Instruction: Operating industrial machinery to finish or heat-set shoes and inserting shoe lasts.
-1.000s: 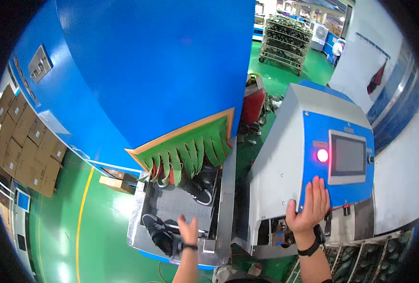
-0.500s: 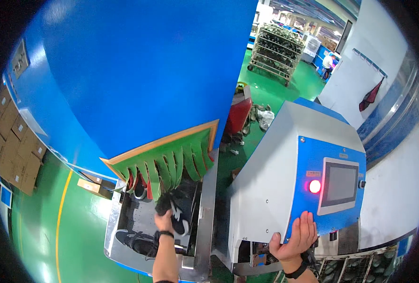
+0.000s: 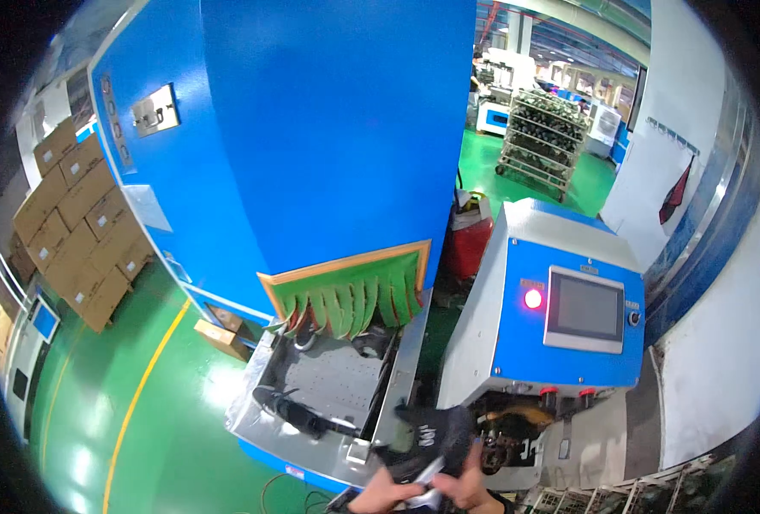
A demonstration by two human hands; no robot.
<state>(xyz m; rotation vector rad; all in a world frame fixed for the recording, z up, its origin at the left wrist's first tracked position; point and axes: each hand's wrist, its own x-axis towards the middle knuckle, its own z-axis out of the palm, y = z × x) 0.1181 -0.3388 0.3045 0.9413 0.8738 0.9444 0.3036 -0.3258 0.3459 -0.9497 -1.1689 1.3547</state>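
Observation:
Low in the middle, a black shoe (image 3: 435, 435) is gripped from both sides. My left hand (image 3: 386, 493) closes on its near left part and my right hand (image 3: 465, 490) on its near right part, thumbs toward each other over a pale patch. To the left, another dark shoe (image 3: 296, 415) lies on the perforated grey metal tray (image 3: 328, 377). Green strip flaps (image 3: 354, 295) hang over the tray's far end. Partly under them sit a dark shoe with a white edge (image 3: 306, 341) and a black shoe (image 3: 369, 344).
A control box (image 3: 560, 317) with a screen and lit red button stands right of the tray. Behind the flaps rises a tall blue machine housing (image 3: 337, 128). Cartons (image 3: 84, 223) are stacked at left. A loaded rack (image 3: 544, 141) stands far back; wire shelving (image 3: 607, 501) is near right.
The black shoe has come off the tray toward me, into both hands. My right hand has left the control box and joined the left on the shoe. The view has shifted.

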